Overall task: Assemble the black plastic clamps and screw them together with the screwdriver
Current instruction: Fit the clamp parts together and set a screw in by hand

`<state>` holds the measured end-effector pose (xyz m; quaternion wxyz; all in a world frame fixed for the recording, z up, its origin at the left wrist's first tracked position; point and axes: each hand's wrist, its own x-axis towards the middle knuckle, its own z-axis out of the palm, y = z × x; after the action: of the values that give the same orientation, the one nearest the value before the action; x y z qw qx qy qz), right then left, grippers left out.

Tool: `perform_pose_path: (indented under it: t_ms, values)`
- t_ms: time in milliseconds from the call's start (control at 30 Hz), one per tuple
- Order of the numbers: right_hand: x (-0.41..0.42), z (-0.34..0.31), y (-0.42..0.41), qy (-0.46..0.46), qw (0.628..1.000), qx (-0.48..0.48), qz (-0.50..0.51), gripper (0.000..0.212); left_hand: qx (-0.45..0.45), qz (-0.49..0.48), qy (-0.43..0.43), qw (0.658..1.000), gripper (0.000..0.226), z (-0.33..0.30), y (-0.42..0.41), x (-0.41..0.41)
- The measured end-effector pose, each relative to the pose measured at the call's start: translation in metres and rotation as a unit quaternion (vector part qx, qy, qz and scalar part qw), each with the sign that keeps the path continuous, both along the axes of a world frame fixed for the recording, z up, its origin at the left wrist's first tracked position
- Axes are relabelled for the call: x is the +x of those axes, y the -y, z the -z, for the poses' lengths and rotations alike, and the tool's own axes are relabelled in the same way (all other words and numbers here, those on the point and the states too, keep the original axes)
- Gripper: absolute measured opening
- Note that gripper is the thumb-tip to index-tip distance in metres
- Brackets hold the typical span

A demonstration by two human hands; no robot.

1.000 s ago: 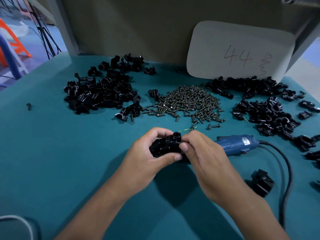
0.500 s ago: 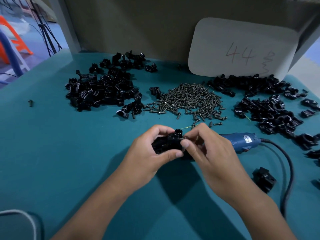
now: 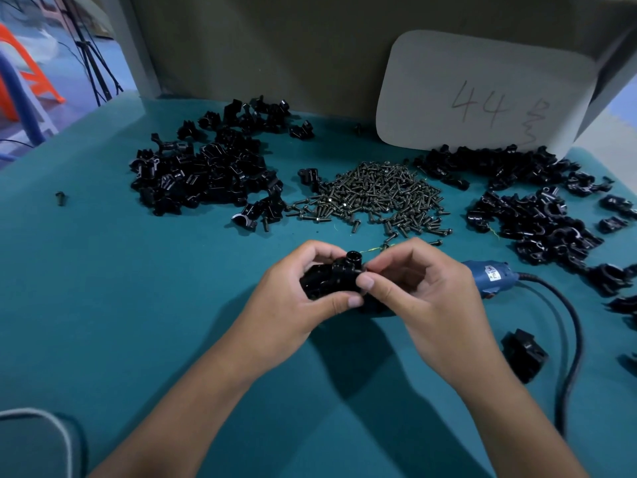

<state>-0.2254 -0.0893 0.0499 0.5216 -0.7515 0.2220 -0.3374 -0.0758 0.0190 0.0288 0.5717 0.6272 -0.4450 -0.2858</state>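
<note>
Two hands hold one black plastic clamp assembly (image 3: 331, 279) above the teal table surface (image 3: 138, 322), near the front centre. The left hand (image 3: 293, 298) grips the assembly from the left, its fingers curled over the top and its thumb beneath. The right hand (image 3: 413, 291) pinches the assembly's right end between thumb and fingers. The assembly's long axis runs left to right, with a round socket at the top facing up and away.

The blue corded electric screwdriver (image 3: 489, 276) lies on the table just right of and behind the right hand, its axis pointing toward the hands. The right hand is therefore the nearer for pickup. The pile of dark metal screws (image 3: 375, 198) lies beyond the hands, roughly central. Whether a screw is already seated cannot be determined.
</note>
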Motion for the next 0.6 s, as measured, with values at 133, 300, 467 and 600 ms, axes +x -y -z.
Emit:
perform_pose_path:
  t_ms: [133,300,467,600]
  values:
    - [-0.002,-0.001,0.001,0.018,0.999,0.023,-0.020,0.013,-0.014,-0.013,-0.010,1.000,0.040,-0.001,-0.001,0.000]
    - [-0.001,-0.001,-0.005,-0.029,0.998,-0.032,0.034,0.012,-0.020,-0.021,0.001,1.000,0.038,0.000,-0.001,-0.002]
    - [0.001,-0.002,-0.008,-0.079,0.980,-0.167,0.080,0.020,-0.018,-0.023,0.017,0.999,0.042,0.000,0.000,-0.002]
    - [0.003,0.003,-0.009,-0.108,0.957,-0.261,0.067,0.019,-0.018,-0.023,0.015,0.999,0.040,0.001,0.000,-0.002]
